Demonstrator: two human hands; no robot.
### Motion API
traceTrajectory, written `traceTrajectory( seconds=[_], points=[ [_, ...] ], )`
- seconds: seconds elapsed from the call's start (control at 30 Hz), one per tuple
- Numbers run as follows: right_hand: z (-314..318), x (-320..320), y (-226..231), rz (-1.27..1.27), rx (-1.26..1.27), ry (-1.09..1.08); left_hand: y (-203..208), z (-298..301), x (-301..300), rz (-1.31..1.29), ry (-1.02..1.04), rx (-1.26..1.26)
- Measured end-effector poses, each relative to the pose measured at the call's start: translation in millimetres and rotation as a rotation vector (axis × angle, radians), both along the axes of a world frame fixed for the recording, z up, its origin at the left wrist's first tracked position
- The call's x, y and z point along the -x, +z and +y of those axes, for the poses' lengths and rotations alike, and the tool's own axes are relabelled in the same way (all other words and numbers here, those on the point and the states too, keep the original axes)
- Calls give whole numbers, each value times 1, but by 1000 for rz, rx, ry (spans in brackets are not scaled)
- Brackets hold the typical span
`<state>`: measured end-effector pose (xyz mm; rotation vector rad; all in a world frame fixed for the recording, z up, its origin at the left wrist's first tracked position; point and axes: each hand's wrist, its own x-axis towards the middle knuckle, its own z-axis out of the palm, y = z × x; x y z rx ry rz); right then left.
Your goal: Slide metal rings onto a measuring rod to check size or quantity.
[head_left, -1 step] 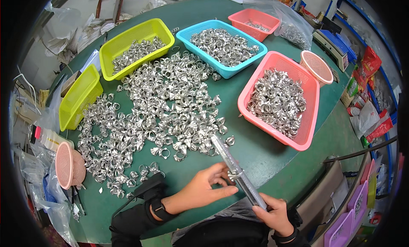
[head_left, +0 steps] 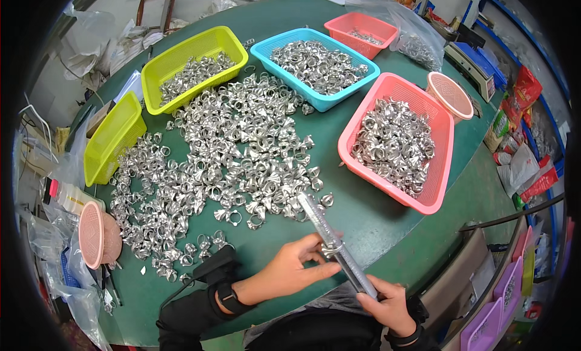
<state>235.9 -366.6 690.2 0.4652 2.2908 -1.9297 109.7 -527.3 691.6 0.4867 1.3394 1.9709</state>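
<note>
My right hand (head_left: 390, 304) is closed round the lower end of a metal ring mandrel (head_left: 344, 253), which slants up and to the left over the table edge. One silver ring (head_left: 331, 250) sits around the mandrel, about midway along it. Beside that ring is my left hand (head_left: 298, 265), its thumb and fingers apart; some fingertips pass behind the mandrel and are hidden. Beyond the mandrel's upper tip spreads a large heap of silver rings (head_left: 242, 139) on the green table (head_left: 363, 230).
Rings fill a pink basket (head_left: 445, 151) at right and a blue basket (head_left: 266, 51) at the back; a yellow-green basket (head_left: 154, 78) holds fewer. Another yellow-green basket (head_left: 100, 145) leans at left. A small pink basket (head_left: 339, 33), a bag of rings (head_left: 417, 48) and a scale (head_left: 478, 69) stand farther back.
The mandrel's upper tip has shifted very slightly left. My left hand has moved a touch to the right along with the ring; the baskets and heap are unchanged.
</note>
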Motion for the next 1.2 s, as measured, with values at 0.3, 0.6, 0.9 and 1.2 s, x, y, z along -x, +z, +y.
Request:
traceTrajectory(
  seconds=[0.3, 0.6, 0.9, 1.2],
  points=[
    [9, -49, -12, -82, -75, 15, 35, -32, 58, 319, 237, 550],
    [11, -39, -6, -182, 131, -150, 64, 56, 86, 1021, 275, 171],
    [29, -35, -13, -136, 109, -293, -7, 17, 50, 1357, 253, 830],
    [34, -34, -11, -92, 13, -172, 2, -6, 48, 875, 86, 505]
  ],
)
